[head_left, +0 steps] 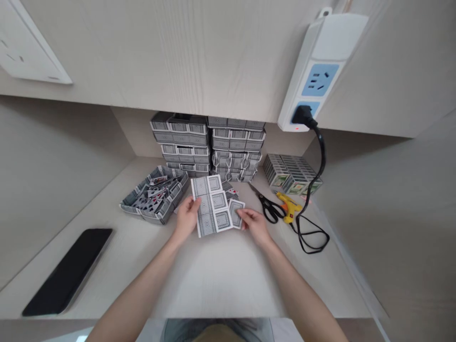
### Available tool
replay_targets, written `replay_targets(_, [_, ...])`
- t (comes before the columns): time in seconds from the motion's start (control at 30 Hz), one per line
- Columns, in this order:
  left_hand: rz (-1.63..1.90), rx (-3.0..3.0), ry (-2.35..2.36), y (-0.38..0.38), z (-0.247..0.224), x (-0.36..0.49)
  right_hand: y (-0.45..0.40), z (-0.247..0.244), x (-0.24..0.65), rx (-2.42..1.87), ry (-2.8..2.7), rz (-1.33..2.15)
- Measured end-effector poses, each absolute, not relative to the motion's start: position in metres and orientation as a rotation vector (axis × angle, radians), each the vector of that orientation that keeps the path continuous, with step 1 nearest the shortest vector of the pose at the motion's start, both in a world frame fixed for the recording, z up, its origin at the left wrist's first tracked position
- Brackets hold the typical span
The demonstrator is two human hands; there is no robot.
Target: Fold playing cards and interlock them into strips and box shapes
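Cards [206, 204], seemingly joined as one panel, sat in the pinching grip of the left hand [187, 216] as the right hand [256, 225] pinched another card [235, 212].

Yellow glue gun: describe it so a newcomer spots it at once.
From the white plastic power strip, follow the plugged-in black cord down to the pale tabletop. There, right of the bare right hand and the black-handled scissors, lies the pistol-shaped glue gun. Its bright yellow body sets it apart from the scissors and black cord beside it.
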State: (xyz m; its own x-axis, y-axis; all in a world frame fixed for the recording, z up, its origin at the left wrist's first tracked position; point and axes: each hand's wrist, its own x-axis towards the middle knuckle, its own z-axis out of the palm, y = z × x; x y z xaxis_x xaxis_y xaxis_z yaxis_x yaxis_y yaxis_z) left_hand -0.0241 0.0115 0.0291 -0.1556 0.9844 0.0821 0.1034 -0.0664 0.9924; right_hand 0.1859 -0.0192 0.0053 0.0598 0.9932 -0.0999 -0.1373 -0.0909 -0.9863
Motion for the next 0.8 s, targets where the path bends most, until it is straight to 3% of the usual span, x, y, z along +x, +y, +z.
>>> replay_targets(0.23, [1.164, 1.287, 1.368, 0.012, 0.034, -0.03, -0.01, -0.002, 0.2, -1.207, -0.779, 1.04])
replay_targets(0.37, [0.85, 1.523, 1.229, -0.001, 0.028, -0.014, -0.009, -0.003, 0.207, -1.259, -0.698, 0.889])
replay_targets(0.57, [0.669, 2.006, 1.409, -0.015, 0.016, 0.001, -0.008, -0.002, 0.212, -1.297, -0.686, 0.8])
replay_targets(0.8, [0.767, 2.347, 1.529, -0.016, 0.011, 0.007, -0.009, -0.002, 0.201, -1.264, -0.671, 0.927])
